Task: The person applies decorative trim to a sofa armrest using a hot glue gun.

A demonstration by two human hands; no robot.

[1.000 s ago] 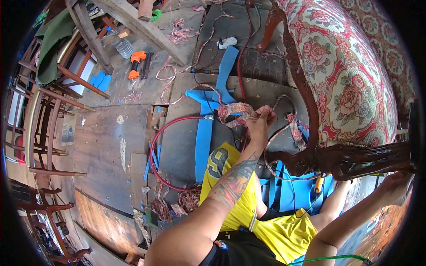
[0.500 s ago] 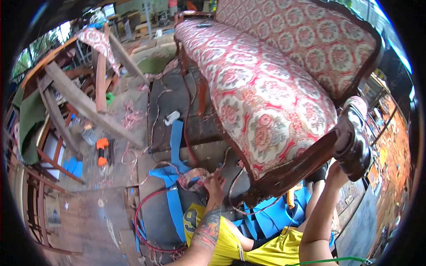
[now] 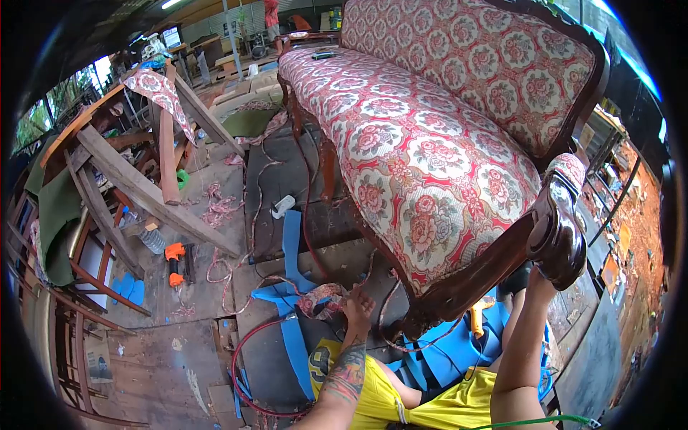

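A sofa [image 3: 437, 154] in red and cream floral fabric, with a carved dark wood frame, fills the centre and right. My left hand [image 3: 358, 307] is low in front of its seat edge, fingers closed on a thin fabric cord [image 3: 371, 266]. Beside that hand lies a bunched strip of floral fabric [image 3: 322, 297]. My right hand [image 3: 542, 278] reaches up against the underside of the scrolled wooden armrest [image 3: 559, 236]; its fingers are mostly hidden behind the wood. Below the sofa frame lie blue sheet pieces [image 3: 448, 347] and an orange-yellow handled tool [image 3: 478, 319].
At left stands a bare wooden frame [image 3: 143, 179] with floral cloth on it. An orange and black tool [image 3: 174, 264], a plastic bottle [image 3: 152, 238] and blue strips [image 3: 290, 240] lie on the floor. A red hose [image 3: 235, 365] curves at my left. A person [image 3: 271, 18] stands far back.
My view has tilted up slightly, and a person now shows at the back. Both hands keep nearly the same places, the left by the cord and the right at the armrest.
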